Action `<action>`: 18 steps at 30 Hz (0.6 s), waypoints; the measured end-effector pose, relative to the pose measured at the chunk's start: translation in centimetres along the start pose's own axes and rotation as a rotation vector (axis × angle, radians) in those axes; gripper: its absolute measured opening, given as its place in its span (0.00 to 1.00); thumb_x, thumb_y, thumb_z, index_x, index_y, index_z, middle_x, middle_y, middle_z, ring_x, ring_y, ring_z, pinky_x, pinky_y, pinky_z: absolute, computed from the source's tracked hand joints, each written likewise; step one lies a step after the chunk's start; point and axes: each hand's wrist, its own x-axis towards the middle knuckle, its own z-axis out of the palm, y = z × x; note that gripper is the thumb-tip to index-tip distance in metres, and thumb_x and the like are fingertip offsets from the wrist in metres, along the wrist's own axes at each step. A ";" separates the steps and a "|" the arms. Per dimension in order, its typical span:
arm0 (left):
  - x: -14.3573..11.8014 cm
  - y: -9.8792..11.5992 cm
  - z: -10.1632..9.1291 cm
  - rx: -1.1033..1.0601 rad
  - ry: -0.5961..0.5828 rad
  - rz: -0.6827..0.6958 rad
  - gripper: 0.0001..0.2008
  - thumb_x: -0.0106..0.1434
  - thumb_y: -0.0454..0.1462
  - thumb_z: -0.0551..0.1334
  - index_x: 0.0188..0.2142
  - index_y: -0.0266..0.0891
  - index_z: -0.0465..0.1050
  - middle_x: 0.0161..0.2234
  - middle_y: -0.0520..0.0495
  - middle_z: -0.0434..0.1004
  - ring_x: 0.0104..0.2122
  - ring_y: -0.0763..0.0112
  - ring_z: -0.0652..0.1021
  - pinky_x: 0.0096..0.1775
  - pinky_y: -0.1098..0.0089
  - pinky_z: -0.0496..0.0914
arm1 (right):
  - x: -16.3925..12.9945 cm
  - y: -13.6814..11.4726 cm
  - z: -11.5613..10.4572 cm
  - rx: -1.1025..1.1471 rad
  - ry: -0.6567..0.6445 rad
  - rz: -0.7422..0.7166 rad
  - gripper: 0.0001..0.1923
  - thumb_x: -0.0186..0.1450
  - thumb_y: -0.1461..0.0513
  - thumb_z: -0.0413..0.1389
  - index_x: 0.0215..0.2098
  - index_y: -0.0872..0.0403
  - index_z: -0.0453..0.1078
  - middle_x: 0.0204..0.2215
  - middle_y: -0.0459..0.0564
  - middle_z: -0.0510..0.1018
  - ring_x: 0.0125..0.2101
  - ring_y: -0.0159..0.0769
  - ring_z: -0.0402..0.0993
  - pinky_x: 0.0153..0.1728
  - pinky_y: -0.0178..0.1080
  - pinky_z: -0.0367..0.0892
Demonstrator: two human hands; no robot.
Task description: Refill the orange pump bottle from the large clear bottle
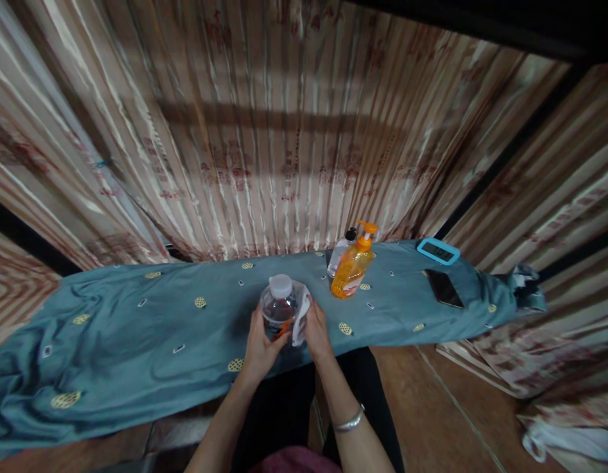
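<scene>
A clear plastic bottle (279, 307) with a white cap stands upright near the front edge of the cloth-covered table. My left hand (263, 345) is wrapped around its left and near side, with the thumb across the front. On the bottle's right side, my right hand (317, 328) presses a white cloth (300, 314) against it. The cloth hangs down between my right fingers and the bottle; part of those fingers is hidden behind it.
An orange pump bottle (351, 266) and a smaller clear bottle with a black top (338, 255) stand right of my hands. Farther right lie a blue-framed digital clock (438, 251) and a dark phone (444, 288). Striped curtains (284, 144) hang behind the green patterned tablecloth (160, 328).
</scene>
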 end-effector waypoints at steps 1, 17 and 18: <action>0.1 0.0 0.1 0.004 0.015 0.002 0.44 0.51 0.44 0.79 0.66 0.41 0.69 0.59 0.36 0.78 0.61 0.43 0.79 0.66 0.44 0.72 | -0.2 -0.9 0.0 0.002 -0.017 -0.027 0.37 0.67 0.33 0.50 0.50 0.52 0.81 0.49 0.55 0.86 0.52 0.41 0.82 0.61 0.42 0.74; 0.1 1.4 0.7 0.004 -0.050 -0.139 0.41 0.54 0.43 0.76 0.64 0.40 0.64 0.55 0.38 0.84 0.54 0.49 0.86 0.60 0.50 0.78 | -1.9 4.2 0.8 -0.060 -0.024 -0.111 0.40 0.73 0.34 0.44 0.64 0.52 0.74 0.68 0.57 0.76 0.71 0.43 0.70 0.75 0.48 0.62; 0.1 1.4 0.6 0.015 -0.054 -0.147 0.41 0.54 0.42 0.75 0.64 0.40 0.63 0.54 0.38 0.85 0.53 0.50 0.86 0.59 0.50 0.79 | -1.8 5.2 0.7 -0.068 -0.013 -0.079 0.40 0.72 0.33 0.45 0.62 0.52 0.76 0.66 0.58 0.78 0.69 0.44 0.73 0.74 0.49 0.64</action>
